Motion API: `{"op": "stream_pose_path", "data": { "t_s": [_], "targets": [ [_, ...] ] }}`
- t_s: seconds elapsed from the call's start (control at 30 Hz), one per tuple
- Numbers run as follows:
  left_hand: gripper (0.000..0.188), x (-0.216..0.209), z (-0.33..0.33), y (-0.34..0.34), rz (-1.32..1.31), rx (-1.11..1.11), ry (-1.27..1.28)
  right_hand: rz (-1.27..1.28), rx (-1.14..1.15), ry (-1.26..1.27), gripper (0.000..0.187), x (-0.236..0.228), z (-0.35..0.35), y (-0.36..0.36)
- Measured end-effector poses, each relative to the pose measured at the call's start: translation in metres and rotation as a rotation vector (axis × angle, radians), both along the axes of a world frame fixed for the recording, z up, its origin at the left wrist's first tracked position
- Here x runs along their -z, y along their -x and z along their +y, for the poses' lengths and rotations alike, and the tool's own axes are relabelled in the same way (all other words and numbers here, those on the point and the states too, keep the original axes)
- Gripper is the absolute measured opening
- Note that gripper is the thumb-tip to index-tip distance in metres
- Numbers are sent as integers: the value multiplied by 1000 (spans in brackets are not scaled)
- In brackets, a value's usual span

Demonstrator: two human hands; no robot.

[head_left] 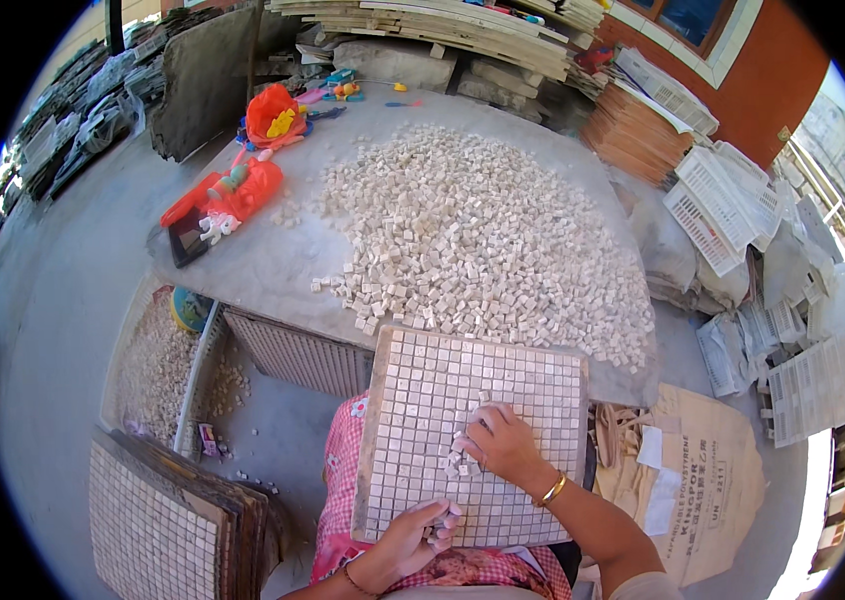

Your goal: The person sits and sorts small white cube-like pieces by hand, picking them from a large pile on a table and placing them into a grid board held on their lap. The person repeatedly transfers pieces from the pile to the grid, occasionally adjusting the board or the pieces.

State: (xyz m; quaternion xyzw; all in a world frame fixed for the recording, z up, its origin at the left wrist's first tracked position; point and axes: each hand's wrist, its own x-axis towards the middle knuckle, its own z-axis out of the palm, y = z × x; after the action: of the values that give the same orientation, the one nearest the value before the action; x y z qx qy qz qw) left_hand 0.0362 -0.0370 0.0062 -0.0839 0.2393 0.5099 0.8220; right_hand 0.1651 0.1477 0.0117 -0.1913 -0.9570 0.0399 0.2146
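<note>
Here, the fingertips of the right hand (505, 445) are drawn together and pressed down on a small cluster of loose stone cubes (459, 462) lying on the mosaic grid tray (413, 400); whether one cube is pinched between them cannot be told. The cluster is found directly under and just to the left of those fingertips, in the lower middle of the tray, so the right hand is the nearer one. The left hand (405, 545) is closed on the tray's near edge, fingers curled over the rim and thumb on top, with a few cubes apparently kept against the fingers. The tray is propped tilted, its far edge resting against the stone slab table (243, 265) and its near edge over the lap in the red checked cloth (343, 470). Most cells are seen filled. Beyond the far edge, well apart from both hands, the large heap of cream stone cubes (483, 235) is spread across the slab. Finished mosaic sheets (158, 525) are stacked at lower left.
</note>
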Motion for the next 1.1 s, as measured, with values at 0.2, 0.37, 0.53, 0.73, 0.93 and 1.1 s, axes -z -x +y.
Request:
{"op": "stream_pose_path", "data": {
  "t_s": [0.2, 0.37, 0.53, 0.73, 0.93, 1.1],
  "targets": [
    [21, 10, 7, -6, -64, -26, 30, 26, -81, 15, 13, 3, 8, -6],
    [21, 11, 13, -12, -82, -55, 65, 47, -182, 30, 13, 5, 19, -8],
    [23, -14, 32, -18, 96, -115, 175, 152, 2, 218, 19, 3, 16, -11],
    [26, 30, 30, -27, -209, -181, -29, 171, -89, 473, 27, -46, -60, -13],
    [28, 34, 20, -22, -425, -107, -8, 51, 267, 441, 37, -34, -4, -30],
    [32, 15, 21, -23, -228, -96, 74, -106, 236, 516, 36, -31, 7, -18]
  ]
}}
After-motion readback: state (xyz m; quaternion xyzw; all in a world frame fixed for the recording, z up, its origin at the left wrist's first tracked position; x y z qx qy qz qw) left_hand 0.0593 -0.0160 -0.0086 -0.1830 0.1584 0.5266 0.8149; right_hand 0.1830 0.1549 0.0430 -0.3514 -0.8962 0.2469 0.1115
